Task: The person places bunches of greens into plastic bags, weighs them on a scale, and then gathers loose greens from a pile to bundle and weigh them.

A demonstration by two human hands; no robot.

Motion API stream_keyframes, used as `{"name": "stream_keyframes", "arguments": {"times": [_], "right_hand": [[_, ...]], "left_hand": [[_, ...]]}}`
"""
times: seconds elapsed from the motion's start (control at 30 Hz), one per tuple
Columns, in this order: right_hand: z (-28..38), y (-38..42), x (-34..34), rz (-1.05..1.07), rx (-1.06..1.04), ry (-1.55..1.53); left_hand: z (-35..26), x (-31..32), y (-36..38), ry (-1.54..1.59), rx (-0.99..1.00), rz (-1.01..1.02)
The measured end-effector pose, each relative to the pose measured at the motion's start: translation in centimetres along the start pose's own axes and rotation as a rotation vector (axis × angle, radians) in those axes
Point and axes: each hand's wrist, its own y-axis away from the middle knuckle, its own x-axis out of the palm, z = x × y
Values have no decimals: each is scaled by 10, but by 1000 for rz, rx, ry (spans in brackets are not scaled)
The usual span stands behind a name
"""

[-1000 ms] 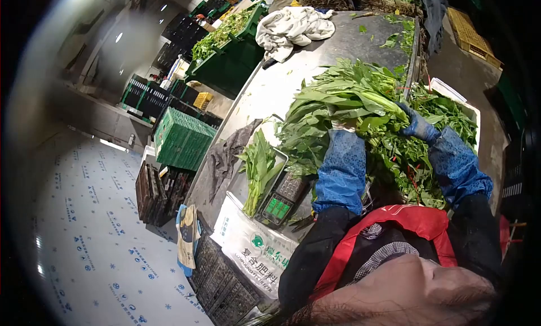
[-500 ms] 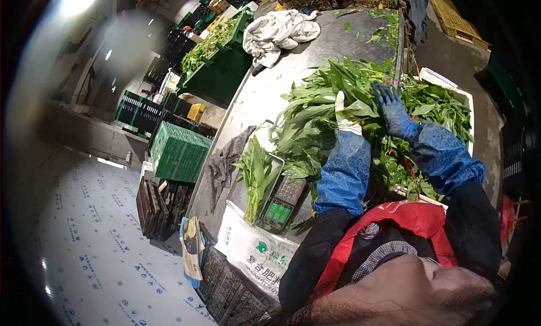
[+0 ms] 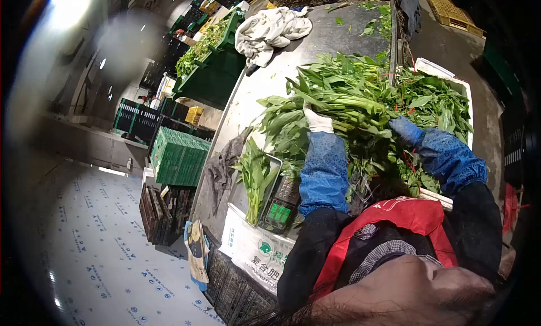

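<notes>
A big bundle of leafy greens lies across the metal table, its stems toward the right. My left hand, in a white glove, is closed around its near side; the thumb shows on top and the other fingers are hidden under leaves. Beside the stem ends is my right hand in a blue glove, fingers curled in; what lies between them is hidden. A smaller bunch of greens rests on the scale, whose green display is lit.
More greens fill a white box at the right. A white cloth and a dark rag lie on the table. Stacked green crates, a green bin and a printed white sack stand around the left side.
My left hand has moved left and slightly down, and the greens now lie more level. My right hand has gone from flat, spread fingers to curled ones, lower by the stems.
</notes>
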Motion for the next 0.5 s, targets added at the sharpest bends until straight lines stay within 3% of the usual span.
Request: {"name": "stream_keyframes", "arguments": {"times": [0.03,0.1,0.17,0.2,0.23,0.27,0.33,0.37,0.43,0.47,0.5], "right_hand": [[-4,7,-10,85,98,-111],[-6,13,-33,300,291,-317],[-20,11,-54,408,323,-430],[-34,15,-49,253,338,-442],[-24,12,-65,98,360,-456],[-30,-6,-71,118,363,-507],[19,-34,-120,-37,402,-927],[29,-45,-113,-249,251,-841],[25,-57,-88,-95,377,-1039],[20,-56,-77,-132,352,-973],[11,-47,-69,-121,327,-680]], "left_hand": [[0,-10,-6,143,-22,116],[1,-18,-15,61,80,-11],[0,-23,-6,32,110,236],[0,-28,-4,-38,167,374],[2,-22,-1,134,38,528],[6,-21,-2,140,28,488],[20,-23,-4,121,14,361],[26,-22,-7,118,-17,424],[37,-18,-5,196,-67,654],[35,-17,-5,194,-38,612],[31,-16,-5,192,-10,569]]}}
